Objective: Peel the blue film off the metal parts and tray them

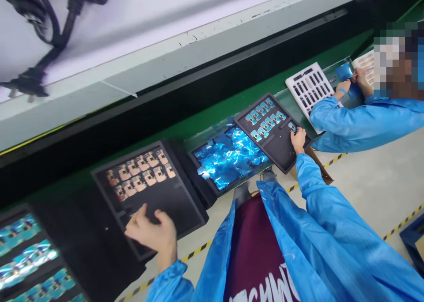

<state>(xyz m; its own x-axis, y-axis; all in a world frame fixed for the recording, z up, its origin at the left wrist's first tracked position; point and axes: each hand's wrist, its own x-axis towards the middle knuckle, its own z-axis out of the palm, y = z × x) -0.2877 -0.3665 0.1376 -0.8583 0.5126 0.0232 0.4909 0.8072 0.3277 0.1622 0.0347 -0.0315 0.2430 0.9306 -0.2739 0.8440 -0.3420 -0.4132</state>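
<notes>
My left hand (pixel 150 233) lies on the bare lower part of a black tray (pixel 185 205). Its fingers are curled under and its thumb sticks out; what is beneath the fingers is hidden. Rows of small tan parts (pixel 141 174) fill the tray's upper half. My right hand (pixel 298 138) reaches out to a second black tray (pixel 281 154) holding small blue-covered parts (pixel 265 116). Its fingertips pinch one blue part (pixel 292 126) at the end of a row. Both arms are in blue sleeves.
A bin of loose shiny blue film scraps (pixel 228 156) sits between the two trays. More trays of blue parts (pixel 26 258) lie at the lower left. On the right, a co-worker's hands (pixel 351 83) work over a white tray (pixel 309 88). A green belt (pixel 198 121) runs behind.
</notes>
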